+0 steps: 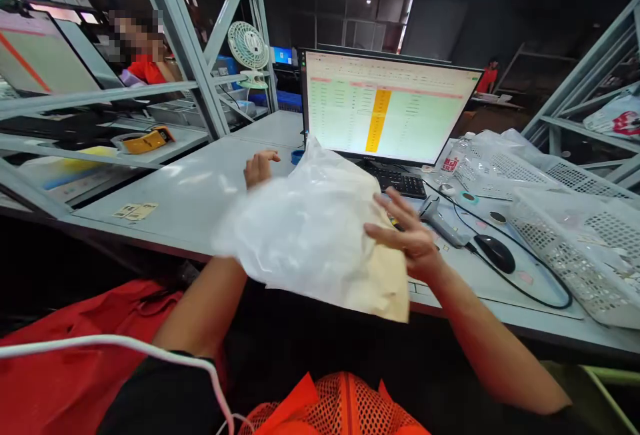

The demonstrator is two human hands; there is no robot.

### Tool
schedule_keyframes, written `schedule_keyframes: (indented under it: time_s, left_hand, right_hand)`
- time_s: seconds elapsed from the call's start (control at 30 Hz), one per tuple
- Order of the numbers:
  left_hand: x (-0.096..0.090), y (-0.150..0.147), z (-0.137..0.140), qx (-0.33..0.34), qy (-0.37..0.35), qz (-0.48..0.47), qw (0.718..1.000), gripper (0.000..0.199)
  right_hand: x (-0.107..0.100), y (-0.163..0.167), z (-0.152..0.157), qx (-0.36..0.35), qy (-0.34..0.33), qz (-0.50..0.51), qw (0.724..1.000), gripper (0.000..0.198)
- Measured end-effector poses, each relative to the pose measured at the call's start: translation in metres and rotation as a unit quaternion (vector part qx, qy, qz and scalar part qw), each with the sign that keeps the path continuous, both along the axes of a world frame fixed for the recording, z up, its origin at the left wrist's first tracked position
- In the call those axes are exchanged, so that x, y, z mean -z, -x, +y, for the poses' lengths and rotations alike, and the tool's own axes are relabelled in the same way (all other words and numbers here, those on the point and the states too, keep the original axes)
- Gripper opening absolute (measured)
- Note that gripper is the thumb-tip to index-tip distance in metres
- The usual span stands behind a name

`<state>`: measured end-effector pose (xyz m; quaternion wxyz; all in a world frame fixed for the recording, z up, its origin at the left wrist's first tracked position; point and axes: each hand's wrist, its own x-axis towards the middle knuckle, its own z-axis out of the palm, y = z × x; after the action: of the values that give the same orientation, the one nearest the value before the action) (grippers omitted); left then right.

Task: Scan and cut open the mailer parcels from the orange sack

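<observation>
A milky white plastic bag (300,235) with a tan paper-like panel (393,282) along its right side hangs in the air before me. Its left part is smeared by motion. My right hand (413,238) is at the right edge of this bag, thumb over the tan panel and other fingers spread; it appears to grip the edge, though part of the grip is hidden. Beyond the bag's upper left, my left hand (259,167) shows with one finger stretched to the right and nothing visible in it. The bag covers my left wrist.
A monitor (390,108) and keyboard (400,180) stand behind the bag. To the right are a scanner (443,225), a black mouse (495,253), cables and white perforated baskets (565,248) with plastic packaging. A metal frame (200,82) and small fan (249,46) rise at left.
</observation>
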<state>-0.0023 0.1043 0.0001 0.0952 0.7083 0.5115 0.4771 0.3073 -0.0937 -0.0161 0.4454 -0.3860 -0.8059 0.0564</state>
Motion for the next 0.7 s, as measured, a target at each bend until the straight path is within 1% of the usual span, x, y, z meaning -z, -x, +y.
schedule_keyframes:
  time_s: [0.03,0.1,0.13,0.17,0.2,0.23,0.27,0.3,0.33,0.37,0.4,0.43,0.47,0.5,0.53,0.57,0.6,0.63,0.7]
  left_hand:
    - [0.004,0.012,0.004,-0.014,0.014,0.02,1.0,0.026]
    - [0.011,0.032,0.004,-0.039,0.034,0.056,0.997,0.018]
    - [0.013,0.037,0.001,-0.043,0.042,0.067,0.996,0.015]
    - [0.013,0.037,-0.006,-0.035,0.045,0.073,0.996,0.014]
    - [0.011,0.033,-0.015,-0.012,0.045,0.08,0.996,0.016]
    - [0.007,0.023,-0.026,0.025,0.042,0.091,0.995,0.019]
    - [0.002,0.007,-0.039,0.077,0.038,0.104,0.991,0.022]
    - [-0.004,-0.012,-0.051,0.146,0.036,0.124,0.981,0.025]
    - [-0.009,-0.034,-0.064,0.208,0.033,0.142,0.967,0.026]
    - [-0.013,-0.057,-0.074,0.268,0.03,0.169,0.948,0.028]
    - [-0.016,-0.08,-0.082,0.317,0.026,0.218,0.922,0.033]
    - [-0.017,-0.102,-0.087,0.332,0.021,0.262,0.906,0.038]
    - [-0.015,-0.121,-0.089,0.328,0.012,0.302,0.895,0.045]
    - [-0.01,-0.136,-0.089,0.311,0.001,0.335,0.889,0.052]
    - [-0.002,-0.148,-0.086,0.288,-0.006,0.359,0.888,0.058]
    - [0.007,-0.155,-0.082,0.269,-0.007,0.378,0.886,0.064]
    - [0.019,-0.157,-0.078,0.257,0.001,0.394,0.882,0.07]
    - [0.031,-0.156,-0.073,0.25,0.017,0.408,0.878,0.074]
    - [0.054,-0.144,-0.066,0.237,0.062,0.421,0.873,0.08]
  right_hand:
    - [0.019,-0.002,0.001,-0.015,0.017,-0.06,0.998,0.043]
    - [0.058,-0.006,0.002,-0.03,0.076,-0.154,0.985,0.06]
    - [0.074,-0.009,0.002,-0.03,0.108,-0.171,0.979,0.066]
    - [0.086,-0.012,0.001,-0.029,0.132,-0.173,0.976,0.068]
    - [0.092,-0.015,0.001,-0.029,0.146,-0.164,0.975,0.066]
    - [0.094,-0.019,0.001,-0.031,0.15,-0.15,0.977,0.061]
    - [0.091,-0.023,0.003,-0.031,0.146,-0.134,0.98,0.056]
    - [0.084,-0.028,0.007,-0.021,0.138,-0.114,0.984,0.052]
    - [0.076,-0.033,0.013,0.002,0.127,-0.088,0.988,0.049]
    - [0.067,-0.037,0.021,0.041,0.117,-0.057,0.991,0.046]
    - [0.058,-0.042,0.032,0.095,0.114,-0.017,0.989,0.043]
    - [0.05,-0.045,0.044,0.157,0.129,0.034,0.979,0.04]
    - [0.043,-0.048,0.057,0.216,0.161,0.086,0.959,0.038]
    - [0.039,-0.05,0.071,0.263,0.205,0.131,0.934,0.036]
    - [0.036,-0.051,0.084,0.295,0.251,0.164,0.907,0.035]
    - [0.035,-0.051,0.097,0.313,0.292,0.183,0.885,0.034]
    - [0.036,-0.051,0.108,0.322,0.322,0.188,0.87,0.033]
    - [0.038,-0.05,0.118,0.325,0.34,0.182,0.864,0.034]
    - [0.045,-0.047,0.133,0.327,0.361,0.159,0.859,0.036]
